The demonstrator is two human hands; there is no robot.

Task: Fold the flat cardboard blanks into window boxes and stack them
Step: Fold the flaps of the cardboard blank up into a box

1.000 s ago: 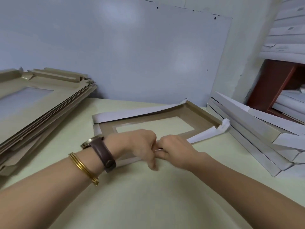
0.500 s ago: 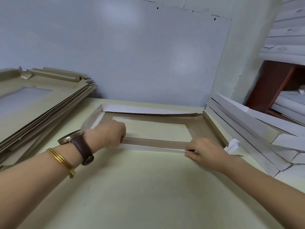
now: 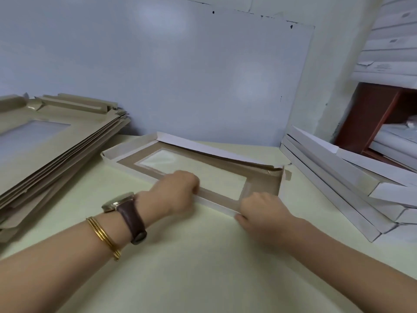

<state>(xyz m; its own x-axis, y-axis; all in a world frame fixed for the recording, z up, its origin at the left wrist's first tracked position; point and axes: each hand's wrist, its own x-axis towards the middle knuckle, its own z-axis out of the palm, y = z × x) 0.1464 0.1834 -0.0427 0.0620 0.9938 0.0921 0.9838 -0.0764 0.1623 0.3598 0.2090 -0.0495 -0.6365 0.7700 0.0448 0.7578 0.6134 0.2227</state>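
A half-folded window box, brown inside and white outside with a clear film window, lies askew on the pale table. Its far wall and left end wall stand up; the right end flap hangs loose. My left hand, with a watch and gold bangles on the wrist, grips the near wall around its middle. My right hand pinches the same near wall at its right corner. A pile of flat tan blanks lies at the left. Folded white boxes are stacked at the right.
A large white board leans against the wall behind the table. A red-brown shelf at the far right holds more white boxes, with another stack above it.
The box has turned clockwise and slid right. My left hand moved from the near wall's left corner to its middle; my right hand stayed at the right corner, nearer me.
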